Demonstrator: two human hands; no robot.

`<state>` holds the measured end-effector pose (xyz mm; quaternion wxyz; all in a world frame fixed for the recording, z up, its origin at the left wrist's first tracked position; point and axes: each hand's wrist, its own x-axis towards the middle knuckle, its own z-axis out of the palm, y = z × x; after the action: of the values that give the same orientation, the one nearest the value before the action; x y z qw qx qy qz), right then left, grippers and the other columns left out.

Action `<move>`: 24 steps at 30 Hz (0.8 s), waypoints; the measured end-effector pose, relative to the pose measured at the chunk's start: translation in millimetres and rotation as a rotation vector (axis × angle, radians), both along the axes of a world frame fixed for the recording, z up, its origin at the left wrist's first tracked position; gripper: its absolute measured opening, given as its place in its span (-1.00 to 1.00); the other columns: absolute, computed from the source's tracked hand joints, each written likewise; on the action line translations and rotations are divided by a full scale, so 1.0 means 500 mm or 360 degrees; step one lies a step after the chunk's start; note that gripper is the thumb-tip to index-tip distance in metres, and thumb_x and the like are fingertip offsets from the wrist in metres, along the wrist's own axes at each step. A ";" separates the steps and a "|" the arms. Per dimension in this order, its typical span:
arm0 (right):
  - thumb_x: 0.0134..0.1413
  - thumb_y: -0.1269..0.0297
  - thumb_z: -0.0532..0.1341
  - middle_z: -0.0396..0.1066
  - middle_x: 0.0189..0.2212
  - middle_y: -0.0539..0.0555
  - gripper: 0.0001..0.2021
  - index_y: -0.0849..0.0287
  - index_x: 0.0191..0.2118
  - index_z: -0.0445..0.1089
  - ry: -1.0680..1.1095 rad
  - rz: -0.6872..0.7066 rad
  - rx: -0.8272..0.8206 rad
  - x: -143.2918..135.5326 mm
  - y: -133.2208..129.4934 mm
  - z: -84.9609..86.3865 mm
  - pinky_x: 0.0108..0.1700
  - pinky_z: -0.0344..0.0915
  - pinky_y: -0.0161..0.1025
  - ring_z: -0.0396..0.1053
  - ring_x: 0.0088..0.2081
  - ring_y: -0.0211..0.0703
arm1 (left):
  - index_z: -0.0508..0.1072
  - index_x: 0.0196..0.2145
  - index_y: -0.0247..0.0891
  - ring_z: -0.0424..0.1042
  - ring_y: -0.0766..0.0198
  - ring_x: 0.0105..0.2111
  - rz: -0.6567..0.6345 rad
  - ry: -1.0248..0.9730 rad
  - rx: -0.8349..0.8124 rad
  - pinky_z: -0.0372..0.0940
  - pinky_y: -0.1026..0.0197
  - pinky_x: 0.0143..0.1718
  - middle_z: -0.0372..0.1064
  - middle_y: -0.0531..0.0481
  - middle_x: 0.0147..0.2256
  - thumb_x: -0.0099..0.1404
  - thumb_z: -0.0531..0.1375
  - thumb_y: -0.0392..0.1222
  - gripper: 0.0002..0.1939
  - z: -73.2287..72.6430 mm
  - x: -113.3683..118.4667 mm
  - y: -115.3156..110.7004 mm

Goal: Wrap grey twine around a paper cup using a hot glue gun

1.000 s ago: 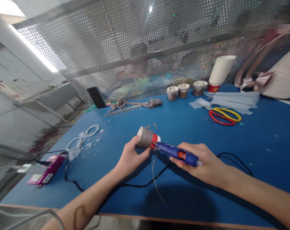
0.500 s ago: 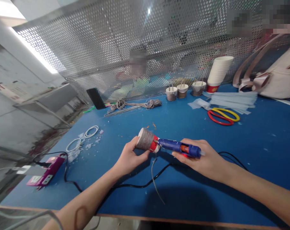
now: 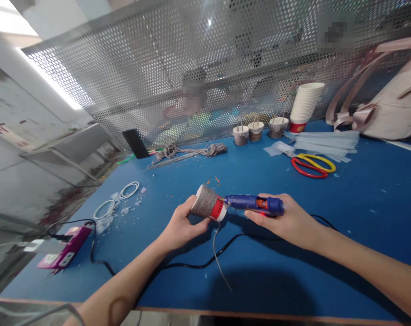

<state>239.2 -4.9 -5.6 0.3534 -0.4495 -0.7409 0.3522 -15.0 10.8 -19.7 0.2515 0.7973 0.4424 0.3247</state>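
A paper cup, tilted on its side, is wrapped in grey-brown cord around its wider part, with red and white showing near its base. My left hand grips it from the left, thumb below. A loose cord end hangs from the cup over the blue table. My right hand is closed around a blue glue gun, whose nozzle points left at the red band of the cup. Whether the nozzle touches the cup cannot be told.
Scissors, translucent strips, stacked cups and three cord-wrapped cups stand or lie at the back. Cord bundles and a phone are back left. White rings and a purple power strip lie left; a black cable crosses the front.
The glue gun's nozzle has shifted slightly away from the cord windings, and the gun lies more level. The cup has turned a little, showing more of its red band. The view has shifted slightly.
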 end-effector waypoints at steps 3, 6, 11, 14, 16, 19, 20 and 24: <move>0.03 0.12 0.19 0.21 -0.65 -0.10 -0.75 0.17 -0.52 0.28 0.0036 0.0041 -0.0057 -0.002 -0.006 0.004 -0.58 0.11 -0.37 0.11 -0.61 -0.34 | 0.47 -0.30 -0.27 0.40 0.26 -0.33 -0.0022 -0.0005 0.0029 0.31 0.21 -0.20 0.43 -0.03 -0.32 0.10 0.18 -0.27 -0.84 -0.001 -0.002 0.002; 0.02 0.13 0.19 0.22 -0.64 -0.09 -0.76 0.17 -0.52 0.28 0.0062 0.0093 -0.0077 -0.004 -0.010 0.007 -0.57 0.13 -0.37 0.12 -0.60 -0.34 | 0.47 -0.32 -0.28 0.39 0.25 -0.34 -0.0029 0.0013 0.0024 0.30 0.21 -0.21 0.42 -0.03 -0.34 0.10 0.18 -0.27 -0.85 0.003 -0.004 0.002; 0.01 0.13 0.19 0.09 -0.69 -0.12 -0.75 0.16 -0.55 0.27 0.0138 0.0065 -0.0210 0.003 0.000 0.015 -0.61 0.03 -0.38 0.01 -0.62 -0.36 | 0.47 -0.32 -0.29 0.38 0.24 -0.33 -0.0066 0.0047 -0.0008 0.31 0.20 -0.21 0.43 -0.04 -0.35 0.07 0.19 -0.29 -0.84 0.006 -0.010 0.002; 0.01 0.12 0.17 0.04 -0.69 -0.13 -0.75 0.16 -0.54 0.31 0.0142 0.0053 -0.0280 0.007 0.006 0.022 -0.60 -0.02 -0.38 -0.03 -0.61 -0.37 | 0.46 -0.33 -0.30 0.38 0.26 -0.34 -0.0144 0.0019 0.0047 0.31 0.21 -0.23 0.41 -0.03 -0.35 0.08 0.18 -0.32 -0.85 0.003 -0.013 0.003; 0.01 0.12 0.17 0.03 -0.68 -0.12 -0.76 0.17 -0.52 0.34 0.0147 0.0052 -0.0309 0.006 0.006 0.025 -0.60 -0.04 -0.38 -0.05 -0.61 -0.36 | 0.45 -0.32 -0.30 0.38 0.27 -0.33 -0.0187 0.0007 0.0091 0.30 0.23 -0.23 0.41 -0.02 -0.34 0.09 0.18 -0.33 -0.85 0.000 -0.014 0.004; 0.01 0.12 0.17 0.03 -0.68 -0.12 -0.75 0.17 -0.52 0.31 0.0145 0.0096 -0.0315 0.002 0.002 0.021 -0.59 -0.02 -0.37 -0.05 -0.60 -0.36 | 0.44 -0.32 -0.30 0.38 0.29 -0.33 -0.0183 0.0016 0.0118 0.30 0.24 -0.23 0.40 -0.01 -0.33 0.11 0.18 -0.34 -0.86 -0.002 -0.014 0.005; 0.02 0.11 0.17 0.05 -0.67 -0.12 -0.75 0.17 -0.53 0.30 0.0138 0.0106 -0.0294 0.001 -0.001 0.018 -0.58 0.00 -0.37 -0.03 -0.60 -0.36 | 0.45 -0.32 -0.30 0.37 0.29 -0.34 -0.0178 0.0014 0.0124 0.30 0.24 -0.23 0.40 -0.01 -0.34 0.11 0.18 -0.33 -0.87 -0.002 -0.013 0.006; 0.04 0.09 0.18 0.17 -0.64 -0.09 -0.72 0.17 -0.53 0.25 0.0033 0.0121 -0.0114 -0.005 -0.012 0.001 -0.54 0.05 -0.36 0.06 -0.59 -0.34 | 0.46 -0.32 -0.29 0.38 0.30 -0.34 -0.0130 0.0007 0.0111 0.30 0.25 -0.22 0.41 0.00 -0.34 0.13 0.18 -0.31 -0.88 -0.003 -0.010 0.007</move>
<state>236.7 -10.7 -5.1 0.3311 -0.4296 -0.7408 0.3962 -19.9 14.0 -21.3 0.2355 0.8235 0.3986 0.3278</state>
